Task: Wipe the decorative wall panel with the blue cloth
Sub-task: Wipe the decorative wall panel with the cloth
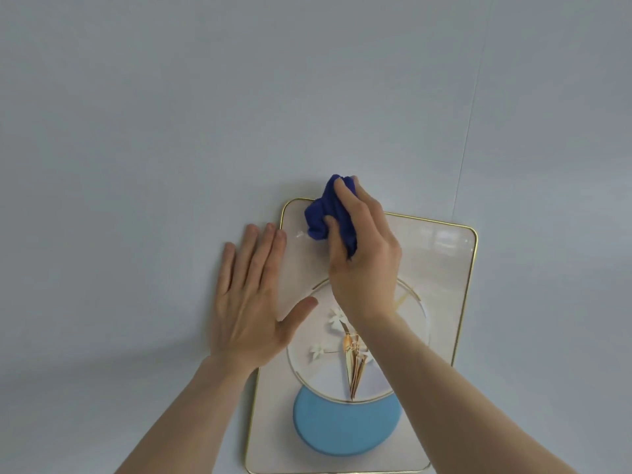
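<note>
The decorative wall panel (441, 268) is a pale rectangle with a thin gold rim, a round glassy inset with white flowers and a light blue disc low down. It hangs on the grey wall. My right hand (366, 254) grips a bunched dark blue cloth (325, 213) and presses it against the panel's upper left part, near the top edge. My left hand (249, 295) lies flat with fingers spread over the panel's left edge, partly on the wall, thumb on the panel. My right forearm hides part of the round inset.
Plain grey wall (171, 114) surrounds the panel on all sides. A faint vertical seam (461, 148) runs up the wall above the panel's right side.
</note>
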A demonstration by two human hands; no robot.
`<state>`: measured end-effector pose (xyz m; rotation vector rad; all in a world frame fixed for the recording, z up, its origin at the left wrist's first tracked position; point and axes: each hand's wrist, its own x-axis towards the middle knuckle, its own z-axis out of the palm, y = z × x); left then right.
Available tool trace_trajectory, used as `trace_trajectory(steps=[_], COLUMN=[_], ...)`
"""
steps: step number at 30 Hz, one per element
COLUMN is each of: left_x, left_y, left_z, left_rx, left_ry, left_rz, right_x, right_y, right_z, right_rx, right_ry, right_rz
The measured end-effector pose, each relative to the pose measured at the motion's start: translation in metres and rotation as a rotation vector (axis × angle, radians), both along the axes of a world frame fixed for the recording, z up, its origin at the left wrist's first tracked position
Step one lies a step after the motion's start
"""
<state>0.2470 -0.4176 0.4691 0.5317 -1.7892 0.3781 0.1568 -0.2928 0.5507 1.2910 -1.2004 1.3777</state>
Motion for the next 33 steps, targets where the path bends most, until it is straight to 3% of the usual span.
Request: trace_trajectory(steps=[4, 14, 33], left_x=[-0.002, -0.002, -0.002], left_y=[-0.002, -0.003, -0.002], left_z=[-0.003, -0.002, -0.003], left_rx=[-0.028, -0.03, -0.025], left_ry=[0.027, 0.012, -0.009], left_rz=[0.029, 0.011, 0.028], right_x=[-0.011, -0.02, -0.029], right_y=[-0.022, -0.033, -0.026], right_z=[-0.015, -0.023, -0.046], right_rx=[0.084, 0.029, 0.083], right_ry=[0.14, 0.312, 0.429], right_rz=[-0.124, -0.266, -0.328])
